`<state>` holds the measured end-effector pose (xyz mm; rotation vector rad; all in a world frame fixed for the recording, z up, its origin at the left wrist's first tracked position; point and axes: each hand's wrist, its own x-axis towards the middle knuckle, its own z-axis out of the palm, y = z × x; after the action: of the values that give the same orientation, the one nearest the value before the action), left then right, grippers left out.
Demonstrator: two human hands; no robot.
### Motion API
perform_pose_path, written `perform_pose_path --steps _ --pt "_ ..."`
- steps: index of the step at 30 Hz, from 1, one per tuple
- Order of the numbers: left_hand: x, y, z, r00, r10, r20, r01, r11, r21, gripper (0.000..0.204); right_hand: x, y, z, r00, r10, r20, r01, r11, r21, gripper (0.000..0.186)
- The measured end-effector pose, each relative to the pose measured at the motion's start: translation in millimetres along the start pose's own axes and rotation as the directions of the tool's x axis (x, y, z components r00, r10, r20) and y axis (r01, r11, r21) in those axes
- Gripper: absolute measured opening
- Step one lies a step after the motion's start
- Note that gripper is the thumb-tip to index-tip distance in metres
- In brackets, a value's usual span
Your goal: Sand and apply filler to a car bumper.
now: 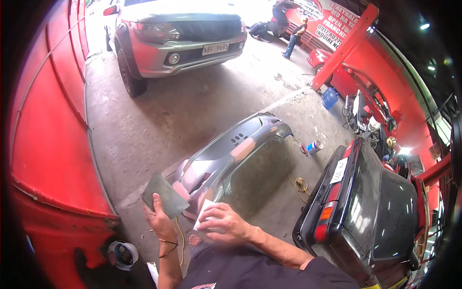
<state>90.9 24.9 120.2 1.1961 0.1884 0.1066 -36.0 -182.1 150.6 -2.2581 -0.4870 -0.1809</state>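
Note:
My left hand (160,219) grips a grey-green, slightly curved sheet (166,196), with the thumb lying on its face. A pale, flat-sided piece (205,212) is in my right hand (225,223), its fingers bent over it; what kind of piece it is cannot be made out. Just beyond both hands stands a car bumper (219,144), grey with pinkish patches and a row of dark holes. Its near end is close to the sheet and the pale piece, and whether either touches it is unclear.
A silver pickup (180,41) stands ahead, and a black car (356,207) is close on the right. A can (314,147) and a yellow cord (301,183) lie beyond the bumper. At lower left is a bucket (122,255) by the red wall (53,144). People are far back.

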Motion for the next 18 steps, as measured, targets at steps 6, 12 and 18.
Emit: perform_pose_path --steps 6,12,18 --pt "-45.7 -31.5 -39.2 0.727 -0.64 0.248 0.686 0.687 -0.238 0.052 12.3 -46.9 6.2 0.995 -0.081 -0.062 0.096 0.953 0.289 0.045" --pt "-94.0 -35.4 -73.2 0.683 -0.634 0.363 0.729 0.618 -0.294 0.057 -43.9 -3.5 22.8 0.994 0.056 0.09 -0.08 0.954 0.29 0.059" --pt "-65.4 -60.4 -63.8 0.806 -0.562 0.185 0.586 0.801 -0.12 0.058 -24.3 49.1 -22.5 0.994 0.065 0.088 -0.039 0.964 -0.263 0.042"
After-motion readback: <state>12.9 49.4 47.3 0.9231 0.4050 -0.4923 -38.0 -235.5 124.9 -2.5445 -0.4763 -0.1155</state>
